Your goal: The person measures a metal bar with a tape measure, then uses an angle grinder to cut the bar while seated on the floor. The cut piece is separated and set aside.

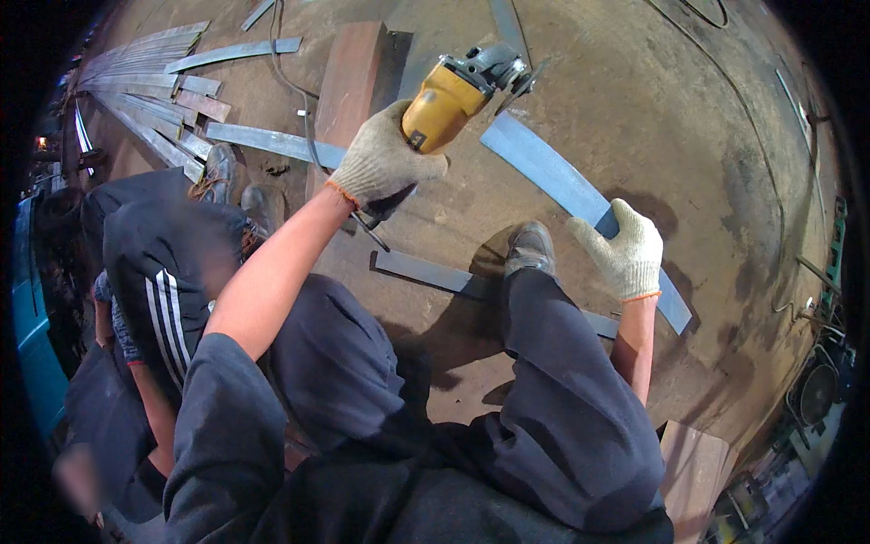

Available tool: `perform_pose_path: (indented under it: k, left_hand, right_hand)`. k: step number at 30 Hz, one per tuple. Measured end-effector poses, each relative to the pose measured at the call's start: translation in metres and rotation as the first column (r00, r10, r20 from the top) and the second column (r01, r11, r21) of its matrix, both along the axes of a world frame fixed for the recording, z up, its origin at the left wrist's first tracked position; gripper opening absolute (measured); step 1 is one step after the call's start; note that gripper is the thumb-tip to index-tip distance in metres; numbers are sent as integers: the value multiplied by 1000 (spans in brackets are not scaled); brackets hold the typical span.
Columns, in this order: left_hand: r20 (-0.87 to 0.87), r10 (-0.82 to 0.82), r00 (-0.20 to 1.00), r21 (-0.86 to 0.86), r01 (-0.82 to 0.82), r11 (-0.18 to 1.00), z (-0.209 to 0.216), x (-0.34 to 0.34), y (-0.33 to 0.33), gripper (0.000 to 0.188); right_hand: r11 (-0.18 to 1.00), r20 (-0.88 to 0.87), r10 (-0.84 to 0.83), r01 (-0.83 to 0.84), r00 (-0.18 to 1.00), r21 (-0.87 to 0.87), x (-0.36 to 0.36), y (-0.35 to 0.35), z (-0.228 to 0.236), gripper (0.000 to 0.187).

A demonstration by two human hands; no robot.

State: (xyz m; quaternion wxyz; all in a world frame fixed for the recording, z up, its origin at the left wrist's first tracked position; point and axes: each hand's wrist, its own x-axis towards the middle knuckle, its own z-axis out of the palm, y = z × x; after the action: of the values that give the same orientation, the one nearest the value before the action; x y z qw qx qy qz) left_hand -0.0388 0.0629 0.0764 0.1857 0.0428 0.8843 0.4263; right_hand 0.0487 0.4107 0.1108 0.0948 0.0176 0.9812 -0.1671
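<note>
Both my hands wear pale knitted work gloves with orange cuffs. My left hand (385, 159) is wrapped round the yellow body of an angle grinder (444, 107), whose metal head and disc point up and to the right. The disc end sits just above the far end of a flat grey metal strip (544, 165). My right hand (627, 249) grips that strip past its middle, thumb on one side and fingers on the other, and covers part of it. The strip slants from upper left to lower right, over the floor.
Another metal strip (426, 272) lies on the floor by my shoe (529, 247). A reddish-brown steel beam (346, 86) stands beyond my left hand. Several strips (145, 86) are fanned out at far left. A cable (294, 86) trails there. A co-worker (163, 272) sits close on my left.
</note>
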Motion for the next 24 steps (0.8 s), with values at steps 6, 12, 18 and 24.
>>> perform_pose_path:
  k: [6, 12, 18, 24]
  left_hand:
    - [-36, 11, 999, 34, -10, 999, -3, 2, -2, 81]
    - [-50, 37, 998, 49, -35, 998, -7, -4, -3, 79]
    - [-44, 11, 999, -30, -12, 999, -4, -4, -6, 82]
    - [-59, 31, 998, 45, -28, 999, -10, -1, -9, 84]
  right_hand:
    - [1000, 11, 8, -8, 1000, 17, -2, -2, 1, 62]
    - [1000, 2, 4, -4, 1000, 18, -7, -4, -2, 62]
    - [997, 6, -77, 78, 997, -30, -7, -6, 0, 60]
    - [998, -16, -67, 67, 998, 13, -10, 1, -6, 61]
